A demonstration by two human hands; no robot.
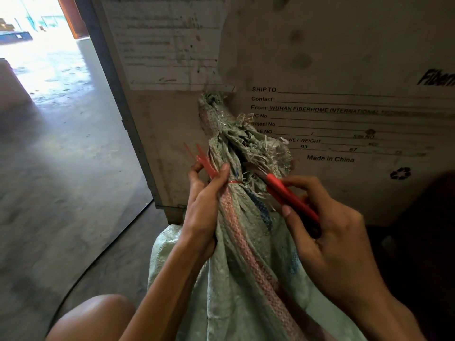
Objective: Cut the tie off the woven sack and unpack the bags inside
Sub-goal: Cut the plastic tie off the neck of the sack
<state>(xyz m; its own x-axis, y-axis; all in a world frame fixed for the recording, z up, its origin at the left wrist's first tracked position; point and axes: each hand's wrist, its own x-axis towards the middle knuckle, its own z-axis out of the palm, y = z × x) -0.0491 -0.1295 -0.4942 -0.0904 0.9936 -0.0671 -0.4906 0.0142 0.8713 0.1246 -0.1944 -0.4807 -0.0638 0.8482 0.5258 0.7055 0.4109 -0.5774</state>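
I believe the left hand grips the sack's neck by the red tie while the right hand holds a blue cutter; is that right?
Nearly: the head view shows the cutter in the right hand is red, not blue. The left hand does grip the sack by the red tie.

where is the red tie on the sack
In the head view, the red tie is cinched round the gathered neck of the woven sack near centre, between the left hand and the red cutter in the right hand.
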